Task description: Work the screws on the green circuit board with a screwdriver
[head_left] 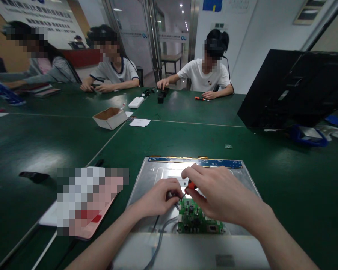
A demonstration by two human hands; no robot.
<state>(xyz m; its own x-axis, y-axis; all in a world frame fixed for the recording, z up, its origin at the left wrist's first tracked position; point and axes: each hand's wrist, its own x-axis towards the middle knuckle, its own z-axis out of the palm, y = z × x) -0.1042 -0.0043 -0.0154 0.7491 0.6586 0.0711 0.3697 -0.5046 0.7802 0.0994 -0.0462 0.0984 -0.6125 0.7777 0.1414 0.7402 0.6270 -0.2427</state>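
A silver flat display panel (142,180) lies in front of me, its back facing up. Along its far edge runs a narrow blue circuit strip (219,163). My right hand (222,191) is closed around the red and black handle of a screwdriver (192,184), held over the top left corner of a green circuit board (190,212). Beside the tip, my left hand (162,197) pinches near that corner; what lies between its fingers is hidden. A grey cable (160,242) leads from the board's left side toward me.
On the left lie a pink phone-like item (92,225), partly pixelated, and a dark strap-like object (33,176). Farther off are an open white box (109,122), a white power bank (136,102) and an orange screwdriver (202,98). A large black monitor (293,86) stands right; three people sit opposite.
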